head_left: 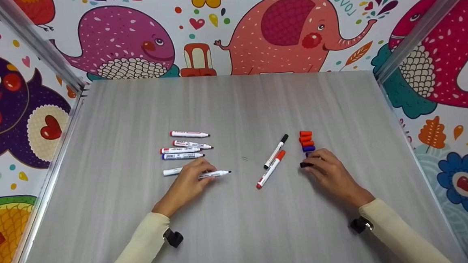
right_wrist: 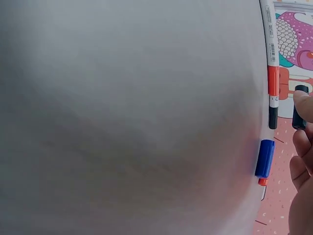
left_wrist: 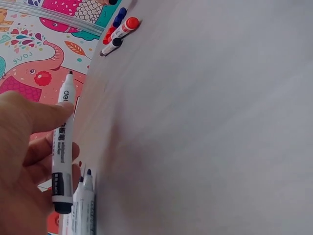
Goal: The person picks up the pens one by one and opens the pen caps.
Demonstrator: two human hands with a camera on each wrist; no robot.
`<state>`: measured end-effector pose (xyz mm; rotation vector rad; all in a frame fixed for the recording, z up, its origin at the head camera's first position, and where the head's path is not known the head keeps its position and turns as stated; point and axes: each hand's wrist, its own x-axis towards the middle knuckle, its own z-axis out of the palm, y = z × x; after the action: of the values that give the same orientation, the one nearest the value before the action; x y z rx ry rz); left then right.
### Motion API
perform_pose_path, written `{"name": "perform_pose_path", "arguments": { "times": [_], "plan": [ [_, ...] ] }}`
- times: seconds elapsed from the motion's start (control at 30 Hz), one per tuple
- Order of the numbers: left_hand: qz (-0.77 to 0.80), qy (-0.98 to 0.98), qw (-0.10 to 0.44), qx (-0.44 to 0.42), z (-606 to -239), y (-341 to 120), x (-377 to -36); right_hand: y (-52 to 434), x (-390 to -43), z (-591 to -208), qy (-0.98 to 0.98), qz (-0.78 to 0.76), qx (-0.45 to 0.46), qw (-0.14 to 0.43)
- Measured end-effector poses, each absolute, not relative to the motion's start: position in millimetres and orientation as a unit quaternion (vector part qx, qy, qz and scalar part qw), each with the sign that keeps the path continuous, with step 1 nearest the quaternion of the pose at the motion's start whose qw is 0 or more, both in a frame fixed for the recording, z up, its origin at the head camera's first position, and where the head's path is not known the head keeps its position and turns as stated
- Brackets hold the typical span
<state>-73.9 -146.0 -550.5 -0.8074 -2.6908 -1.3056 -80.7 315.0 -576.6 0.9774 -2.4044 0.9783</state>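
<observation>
White and uncapped, a black-tipped whiteboard marker (head_left: pixel 217 173) is gripped between the thumb and fingers of the left hand (head_left: pixel 188 181), just beside four uncapped markers (head_left: pixel 180 150) lying side by side on the table (head_left: pixel 240 228). Thumb and fingers of the right hand (head_left: pixel 333 174) pinch a small black cap (head_left: pixel 305 165) near a line of three orange-red caps (head_left: pixel 306 139) and at least one blue cap (head_left: pixel 308 148), while a black-capped marker (head_left: pixel 275 153) and a red-capped marker (head_left: pixel 271 169) lie slanting between the two hands.
</observation>
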Motion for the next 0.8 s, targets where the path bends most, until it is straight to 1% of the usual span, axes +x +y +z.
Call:
{"name": "perform_pose_path", "arguments": {
  "times": [0.3, 0.5, 0.8],
  "plan": [
    [-0.415, -0.878, 0.041, -0.235, -558, -159, -65, 322, -80, -580, -0.857, 0.357, 0.324, 0.18],
    [-0.399, -0.887, 0.074, -0.218, -565, -173, -58, 329, -80, -581, -0.862, 0.348, 0.316, 0.187],
    [-0.377, -0.886, 0.126, -0.24, -573, -183, -54, 338, -82, -587, -0.869, 0.349, 0.3, 0.183]
  ]
}}
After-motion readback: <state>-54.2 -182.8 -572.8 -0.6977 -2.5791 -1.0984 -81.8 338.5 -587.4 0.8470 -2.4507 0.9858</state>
